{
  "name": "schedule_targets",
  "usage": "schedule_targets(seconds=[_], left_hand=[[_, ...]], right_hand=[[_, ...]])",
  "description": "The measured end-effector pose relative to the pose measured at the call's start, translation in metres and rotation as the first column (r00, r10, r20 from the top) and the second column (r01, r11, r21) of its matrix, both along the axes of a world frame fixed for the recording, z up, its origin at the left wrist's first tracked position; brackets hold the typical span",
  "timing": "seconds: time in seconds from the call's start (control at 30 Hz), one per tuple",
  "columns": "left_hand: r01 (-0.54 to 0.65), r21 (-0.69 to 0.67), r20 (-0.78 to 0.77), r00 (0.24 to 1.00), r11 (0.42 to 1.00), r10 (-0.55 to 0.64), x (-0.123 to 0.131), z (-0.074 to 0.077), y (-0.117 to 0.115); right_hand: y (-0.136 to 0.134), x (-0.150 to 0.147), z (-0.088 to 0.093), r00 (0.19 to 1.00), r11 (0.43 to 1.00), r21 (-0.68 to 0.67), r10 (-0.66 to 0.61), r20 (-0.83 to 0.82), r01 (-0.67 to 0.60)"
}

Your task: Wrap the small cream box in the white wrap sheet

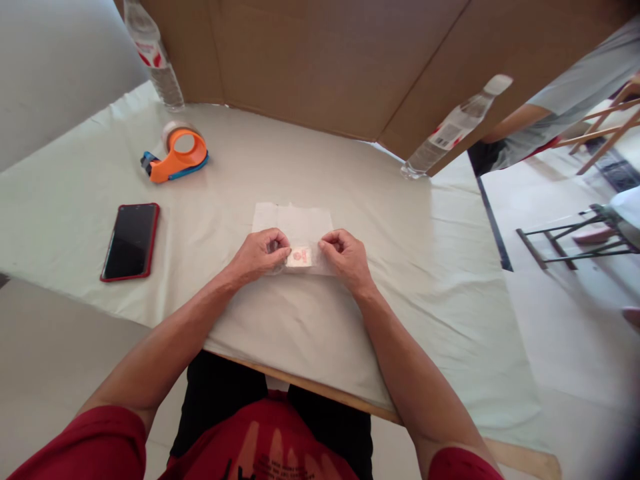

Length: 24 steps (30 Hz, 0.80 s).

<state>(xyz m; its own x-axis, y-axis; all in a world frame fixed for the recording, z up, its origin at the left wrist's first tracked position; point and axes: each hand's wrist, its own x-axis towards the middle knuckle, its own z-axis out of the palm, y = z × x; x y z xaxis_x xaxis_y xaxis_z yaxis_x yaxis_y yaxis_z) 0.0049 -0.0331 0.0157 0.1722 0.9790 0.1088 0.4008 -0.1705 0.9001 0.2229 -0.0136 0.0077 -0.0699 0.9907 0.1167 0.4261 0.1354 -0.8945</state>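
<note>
A small pale block (300, 257) with a reddish print lies near the table's front edge, on a thin whitish sheet (293, 220) that looks like wrapping material. My left hand (261, 255) pinches what seems to be the sheet's translucent edge just left of the block. On the other side my right hand (346, 257) has thumb and forefinger pressed together on the same material. The fingers partly cover the sheet, and I cannot tell whether they touch the block itself.
To the left are a phone (131, 241) in a red case and an orange tape dispenser (179, 157). Water bottles stand at back left (157, 67) and back right (455, 130), by a cardboard partition (310, 67). Beyond the cloth-covered table (440, 320), a person's arm (520, 120) shows.
</note>
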Motion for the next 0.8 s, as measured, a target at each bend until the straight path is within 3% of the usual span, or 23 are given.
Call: schedule_targets(seconds=[0.13,0.2,0.27,0.43,0.8], left_hand=[[0.004,-0.016,0.005,1.0,1.0,-0.004,0.0,0.001,0.0],[0.006,-0.023,0.017,1.0,1.0,-0.006,0.001,0.002,0.0],[0.008,-0.019,0.028,1.0,1.0,-0.008,0.001,0.002,0.0],[0.01,-0.016,0.034,0.999,1.0,-0.01,0.0,0.002,0.0],[-0.037,-0.066,-0.01,0.999,0.997,0.037,0.0,0.0,0.0]], right_hand=[[-0.009,0.001,0.011,0.986,0.954,0.277,-0.14,0.091,0.11],[-0.016,-0.002,0.018,0.98,0.91,0.407,-0.144,0.14,0.076],[-0.022,-0.007,0.022,0.975,0.881,0.472,-0.076,0.211,-0.034],[-0.027,-0.019,0.012,0.885,0.842,0.408,0.16,0.437,-0.354],[-0.03,-0.023,-0.012,0.882,0.766,0.534,0.092,0.462,-0.359]])
